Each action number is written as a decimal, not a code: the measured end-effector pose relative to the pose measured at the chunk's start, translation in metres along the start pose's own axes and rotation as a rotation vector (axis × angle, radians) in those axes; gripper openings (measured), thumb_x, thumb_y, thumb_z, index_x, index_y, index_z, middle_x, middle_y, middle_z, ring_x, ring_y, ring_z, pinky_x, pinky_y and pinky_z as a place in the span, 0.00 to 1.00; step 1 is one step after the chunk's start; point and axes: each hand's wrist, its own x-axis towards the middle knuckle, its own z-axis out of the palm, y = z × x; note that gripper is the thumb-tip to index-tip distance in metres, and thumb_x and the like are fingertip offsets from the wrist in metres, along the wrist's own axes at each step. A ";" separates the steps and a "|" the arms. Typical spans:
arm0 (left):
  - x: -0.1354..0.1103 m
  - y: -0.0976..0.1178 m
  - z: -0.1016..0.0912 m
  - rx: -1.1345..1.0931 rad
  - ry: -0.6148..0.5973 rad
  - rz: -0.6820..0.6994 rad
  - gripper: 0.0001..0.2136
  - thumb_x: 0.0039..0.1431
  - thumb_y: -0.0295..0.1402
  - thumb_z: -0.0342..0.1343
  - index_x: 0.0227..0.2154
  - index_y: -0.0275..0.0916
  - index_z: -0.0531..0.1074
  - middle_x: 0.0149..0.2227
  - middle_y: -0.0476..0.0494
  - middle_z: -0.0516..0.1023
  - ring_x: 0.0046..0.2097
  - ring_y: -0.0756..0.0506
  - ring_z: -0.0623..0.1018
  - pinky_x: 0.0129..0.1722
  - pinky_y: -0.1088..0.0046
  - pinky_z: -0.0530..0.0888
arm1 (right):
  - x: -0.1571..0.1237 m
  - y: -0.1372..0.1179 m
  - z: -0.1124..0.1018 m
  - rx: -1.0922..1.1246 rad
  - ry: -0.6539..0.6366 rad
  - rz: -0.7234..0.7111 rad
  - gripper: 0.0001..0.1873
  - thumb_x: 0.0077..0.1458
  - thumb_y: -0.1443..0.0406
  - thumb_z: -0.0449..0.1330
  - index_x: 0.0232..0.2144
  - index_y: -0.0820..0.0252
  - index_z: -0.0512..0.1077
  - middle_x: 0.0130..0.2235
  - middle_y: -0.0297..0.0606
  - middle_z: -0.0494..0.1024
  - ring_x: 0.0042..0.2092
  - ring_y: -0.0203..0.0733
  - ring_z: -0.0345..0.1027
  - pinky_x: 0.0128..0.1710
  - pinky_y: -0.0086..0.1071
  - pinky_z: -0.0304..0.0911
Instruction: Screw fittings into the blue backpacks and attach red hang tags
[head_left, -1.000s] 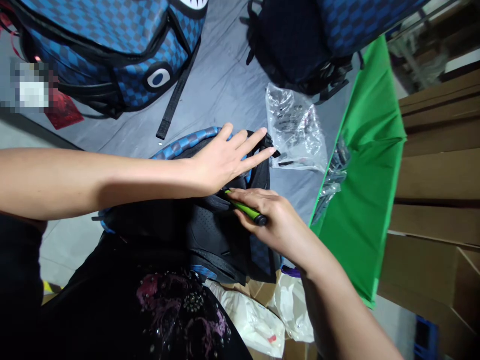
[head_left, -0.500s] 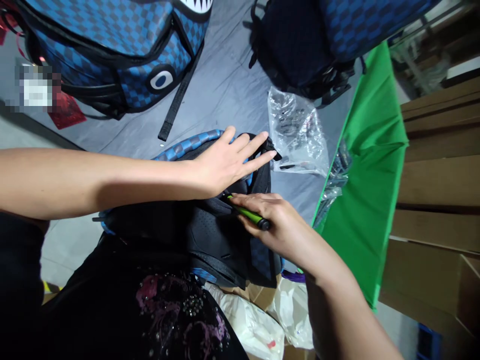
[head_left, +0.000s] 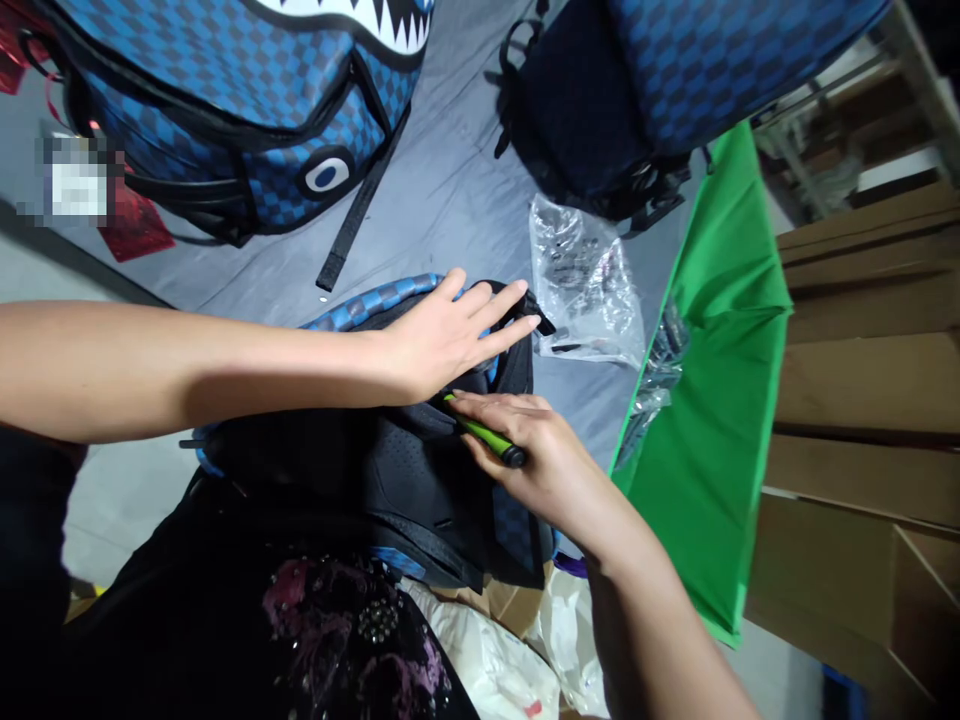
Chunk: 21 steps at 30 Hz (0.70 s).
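Observation:
A black and blue checkered backpack [head_left: 420, 480] lies at the front edge of the table, close against my body. My left hand [head_left: 457, 335] rests on it with fingers stretched out and spread, near the blue checkered edge. Just below, my right hand [head_left: 525, 430] is closed around a slim tool with a green handle [head_left: 489, 436] and a black butt end. Its tip points into the black fabric under my left palm and is hidden, so its exact kind cannot be made out.
Another blue checkered backpack [head_left: 225, 110] with a printed eye and teeth lies at the upper left; a further one [head_left: 727, 60] is upper right. A clear plastic bag [head_left: 589, 280], a green fabric panel [head_left: 709, 420], cardboard boxes [head_left: 862, 380] and white bags [head_left: 491, 650] are nearby.
The camera view has shifted slightly, so the surroundings sit a little differently. Both hands keep nearly the same pose on the backpack, the right still holding the green-handled tool.

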 end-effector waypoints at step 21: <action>-0.033 -0.031 -0.020 0.093 -0.216 -0.181 0.65 0.42 0.35 0.72 0.69 0.53 0.25 0.72 0.37 0.21 0.64 0.25 0.58 0.46 0.52 0.76 | 0.012 -0.015 0.055 0.063 0.378 0.000 0.18 0.60 0.69 0.58 0.52 0.56 0.74 0.52 0.44 0.79 0.48 0.46 0.78 0.48 0.43 0.69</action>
